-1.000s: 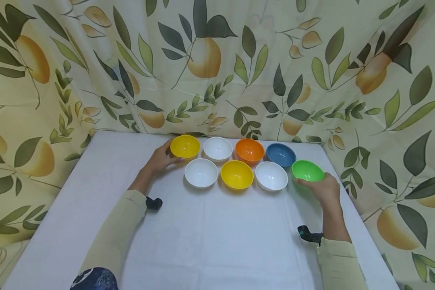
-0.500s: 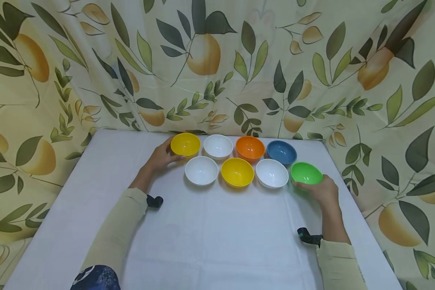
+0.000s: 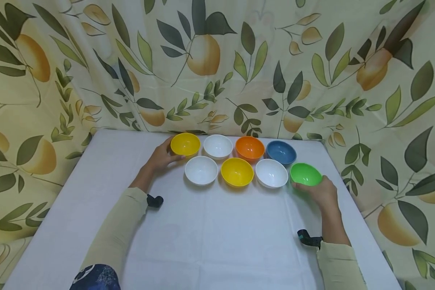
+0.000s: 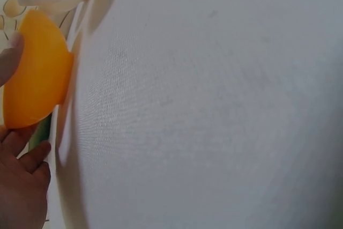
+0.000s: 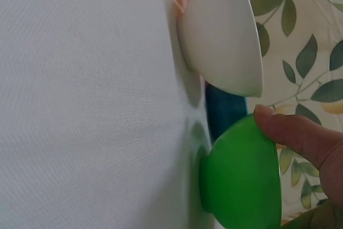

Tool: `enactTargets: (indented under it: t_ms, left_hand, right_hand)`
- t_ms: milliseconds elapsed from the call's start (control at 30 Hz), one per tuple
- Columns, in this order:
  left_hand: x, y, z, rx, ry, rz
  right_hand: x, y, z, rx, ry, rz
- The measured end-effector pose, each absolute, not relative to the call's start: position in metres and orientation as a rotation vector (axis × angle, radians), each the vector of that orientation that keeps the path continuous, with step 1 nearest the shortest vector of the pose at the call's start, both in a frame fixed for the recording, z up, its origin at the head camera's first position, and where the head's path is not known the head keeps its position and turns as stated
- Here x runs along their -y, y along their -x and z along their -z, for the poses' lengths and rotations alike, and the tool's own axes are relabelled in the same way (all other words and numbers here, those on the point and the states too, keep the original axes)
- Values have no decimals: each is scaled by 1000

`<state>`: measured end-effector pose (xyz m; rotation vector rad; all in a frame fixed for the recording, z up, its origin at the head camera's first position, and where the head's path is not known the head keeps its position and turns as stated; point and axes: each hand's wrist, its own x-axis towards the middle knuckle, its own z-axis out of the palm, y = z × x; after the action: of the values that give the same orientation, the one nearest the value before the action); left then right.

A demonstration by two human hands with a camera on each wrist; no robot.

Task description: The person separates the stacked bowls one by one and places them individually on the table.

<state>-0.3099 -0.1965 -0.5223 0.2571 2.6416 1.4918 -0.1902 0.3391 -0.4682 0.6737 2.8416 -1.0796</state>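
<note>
Here the right hand (image 3: pixel 320 192) has its fingers (image 5: pixel 292 132) curled round the green bowl (image 3: pixel 305 174), which sits at the right end of the near row on the worktop (image 3: pixel 210 233). The left hand (image 3: pixel 160 159) clasps the yellow bowl (image 3: pixel 185 144) at the far row's left end. Judging by the smooth, glossy plastic and narrow feet, a light, level grip at the rim would probably serve best. The cloth looks finely woven.

The head view looks forward and down from the near edge across the table (image 3: pixel 210 237) toward the far curtain (image 3: pixel 217 60). Each wrist view sits low and close, rolled sideways: the left shares the far-left yellow bowl (image 4: pixel 37 79), the right the green bowl (image 5: pixel 241 178).
</note>
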Motion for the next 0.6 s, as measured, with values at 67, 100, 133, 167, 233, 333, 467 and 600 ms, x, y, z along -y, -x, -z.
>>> enactTargets:
  t_ms: [67, 100, 133, 167, 233, 333, 467, 600]
  left_hand:
    - [196, 310, 524, -2647, -258, -1495]
    - [196, 310, 525, -2644, -263, -1497]
    - [194, 311, 527, -2636, -266, -1499]
    - [193, 311, 529, -2630, -271, -1495]
    - [189, 311, 532, -2613, -281, -1496]
    - [183, 311, 535, -2601, -263, -1502]
    - [178, 304, 539, -2565, -234, -1499]
    - [179, 297, 543, -2505, -213, -1449]
  right_hand:
    - [-340, 190, 469, -2843, -663, 1065]
    - [-341, 190, 470, -2843, -664, 1059]
    - [-342, 188, 470, -2845, -667, 1049]
    - [-343, 187, 471, -2847, -672, 1039]
    - [-346, 183, 473, -2848, -683, 1026]
    - [-350, 177, 475, -2845, -684, 1014]
    - [-353, 168, 478, -2821, -685, 1007]
    - [-354, 159, 482, -2792, -744, 996]
